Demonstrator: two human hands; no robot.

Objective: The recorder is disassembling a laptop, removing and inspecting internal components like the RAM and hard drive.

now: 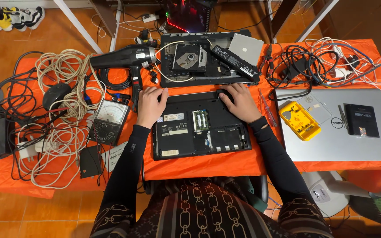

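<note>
A black laptop [199,125] lies upside down on the orange cloth [208,165] in front of me, its bottom covers off and a green memory module [200,120] exposed. My left hand [151,105] rests on the laptop's far left corner, fingers curled over the edge. Over on the far right corner sits my right hand [241,102], its fingers bent over the rim. Neither hand holds a tool.
Behind it lies a second opened laptop [208,57] with an optical drive and a long black battery [235,61]. A black hair dryer [124,57], an analog multimeter [109,119] and cable coils are left. A red screwdriver [267,108], yellow case [299,120] and silver laptop [340,128] are right.
</note>
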